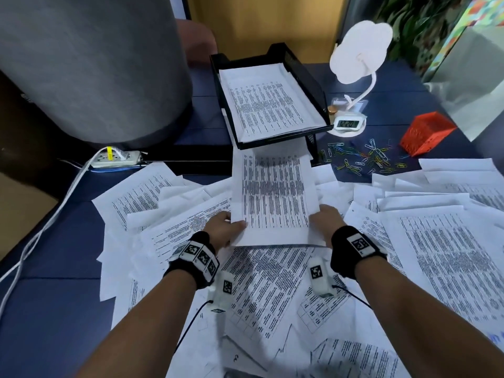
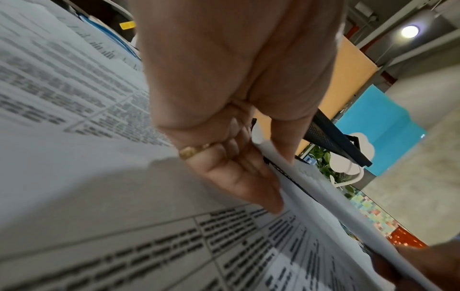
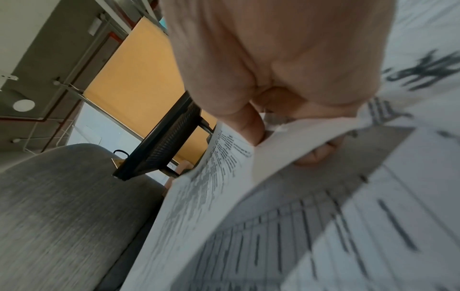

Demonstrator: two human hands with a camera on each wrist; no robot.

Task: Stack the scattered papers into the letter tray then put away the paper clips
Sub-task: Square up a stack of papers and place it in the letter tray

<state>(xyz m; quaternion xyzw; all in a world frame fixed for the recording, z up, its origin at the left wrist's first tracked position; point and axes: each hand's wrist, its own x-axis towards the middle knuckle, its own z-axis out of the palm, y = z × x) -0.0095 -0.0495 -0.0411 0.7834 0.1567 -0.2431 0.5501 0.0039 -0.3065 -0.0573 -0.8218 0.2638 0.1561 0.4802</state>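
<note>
The left hand [image 1: 224,228] and right hand [image 1: 325,220] are each pinching the paper [image 1: 274,197] by its near corners. It is probably light and floppy.

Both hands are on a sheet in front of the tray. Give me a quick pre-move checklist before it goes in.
1. Left hand holds the sheet: ok, thumb on top, fingers beneath.
2. Right hand holds the other edge: ok, thumb and fingers pinch it.
3. Letter tray has room: ok, some papers already inside, walls rise above them.
4. Sheet lined up with the tray: ok, its far end points at the tray front.
5. Only one sheet held: cannot tell.
6. Paper clips clear of the path: ok, they lie right of the tray beside the red basket.
</note>
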